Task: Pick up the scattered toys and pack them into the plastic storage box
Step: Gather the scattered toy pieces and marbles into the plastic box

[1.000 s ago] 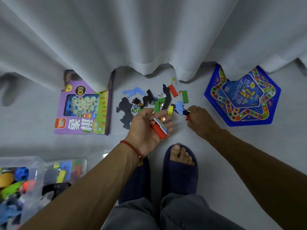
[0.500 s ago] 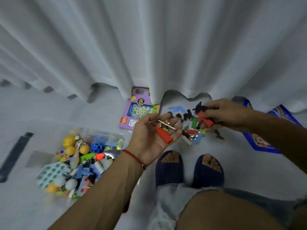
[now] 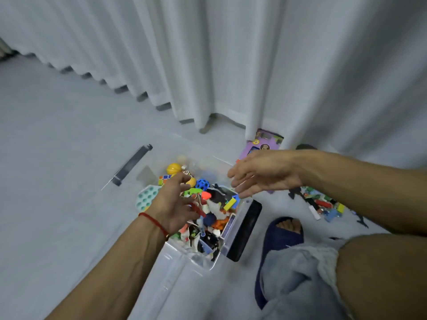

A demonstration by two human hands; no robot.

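The clear plastic storage box (image 3: 209, 265) stands on the floor in the middle, filled with several colourful toys: a yellow ball (image 3: 173, 168), a blue holed ball (image 3: 202, 184), blocks and black figures. My left hand (image 3: 172, 204) hovers over the box with its palm down and its fingers spread. A red piece (image 3: 198, 210) shows right at its fingertips, over the toys. My right hand (image 3: 261, 174) reaches over the box's far right corner with straight fingers and nothing in it. More scattered toys (image 3: 322, 204) lie on the floor to the right.
A purple game box (image 3: 260, 145) lies half under the white curtain (image 3: 231, 65) behind my right hand. The box's lid with a black latch (image 3: 131, 166) lies to the left. My foot in a dark blue slipper (image 3: 285, 234) stands right of the box.
I turned left from the toy pile to the storage box. Both hands moved over it and opened; the red block and the small pieces they held have left my grip.
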